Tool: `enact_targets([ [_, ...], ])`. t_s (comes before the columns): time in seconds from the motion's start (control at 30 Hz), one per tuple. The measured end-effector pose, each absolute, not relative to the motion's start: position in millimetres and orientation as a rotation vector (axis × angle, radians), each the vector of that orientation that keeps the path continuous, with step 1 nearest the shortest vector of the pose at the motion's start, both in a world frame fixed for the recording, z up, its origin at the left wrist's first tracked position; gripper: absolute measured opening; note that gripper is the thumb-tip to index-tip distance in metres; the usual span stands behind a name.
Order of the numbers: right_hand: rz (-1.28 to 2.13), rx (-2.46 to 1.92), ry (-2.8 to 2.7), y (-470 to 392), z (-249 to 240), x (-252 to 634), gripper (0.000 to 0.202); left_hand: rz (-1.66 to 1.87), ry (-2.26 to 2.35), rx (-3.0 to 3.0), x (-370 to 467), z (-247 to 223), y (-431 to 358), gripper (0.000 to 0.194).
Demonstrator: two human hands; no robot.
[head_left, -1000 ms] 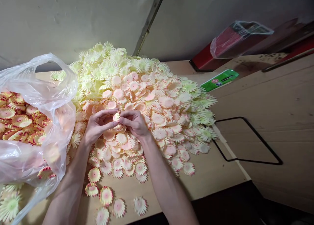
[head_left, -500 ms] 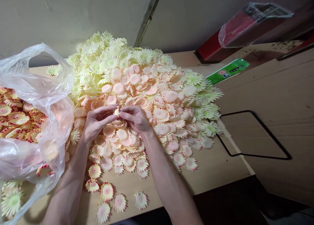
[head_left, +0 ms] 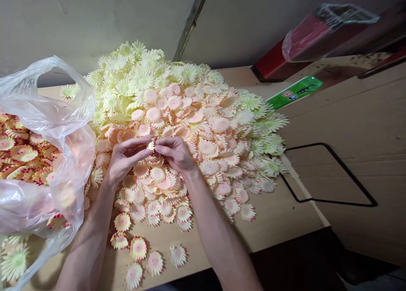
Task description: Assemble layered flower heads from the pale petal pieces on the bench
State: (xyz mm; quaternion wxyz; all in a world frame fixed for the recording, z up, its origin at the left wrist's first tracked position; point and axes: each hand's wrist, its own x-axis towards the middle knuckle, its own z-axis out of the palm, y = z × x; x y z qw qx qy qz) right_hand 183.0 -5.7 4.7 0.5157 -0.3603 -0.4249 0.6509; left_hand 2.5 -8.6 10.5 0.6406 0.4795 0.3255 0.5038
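Your left hand and right hand nearly meet, both pinching a cream artificial-flower piece; uneven tugging could tear it

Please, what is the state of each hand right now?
Left hand: closed, pinching a flower.
Right hand: closed, pinching the same flower.

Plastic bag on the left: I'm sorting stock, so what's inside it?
The plastic bag holds a heap of yellowish flower pieces with red-tipped petals, some with pinkish centres. The lower layers are covered, and its folds hide more.
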Motion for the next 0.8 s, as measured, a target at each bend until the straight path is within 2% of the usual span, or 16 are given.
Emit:
enact_targets([
  [0.33,1.549,-0.902,-1.018,-4.8,3.3,181.3,0.019,1.103,0.787,1.089,1.6,12.5,-8.8,0.037],
  [0.8,1.605,-0.869,-1.026,-3.5,2.4,180.4,0.019,1.118,0.821,1.086,2.7,10.2,-8.0,0.031],
])
